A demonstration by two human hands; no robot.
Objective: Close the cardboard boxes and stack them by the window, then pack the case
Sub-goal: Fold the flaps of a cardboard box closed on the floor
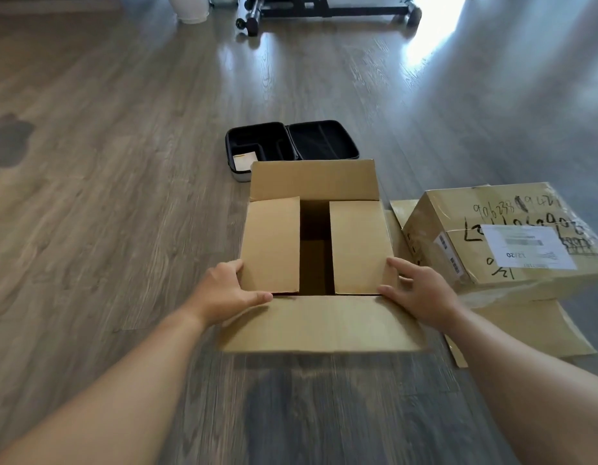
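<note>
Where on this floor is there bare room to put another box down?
Bare wood floor lies left of the open box and black case. There is another wide patch beyond the case, up to the wheeled frame. The right is crowded: the labelled box sits on flattened cardboard close beside the open box.

The open box (312, 250) hides the near corner of the black case (290, 142) behind it. Right of the box, the taped parcel (505, 236) runs off the edge, its label print too small to read.
</note>
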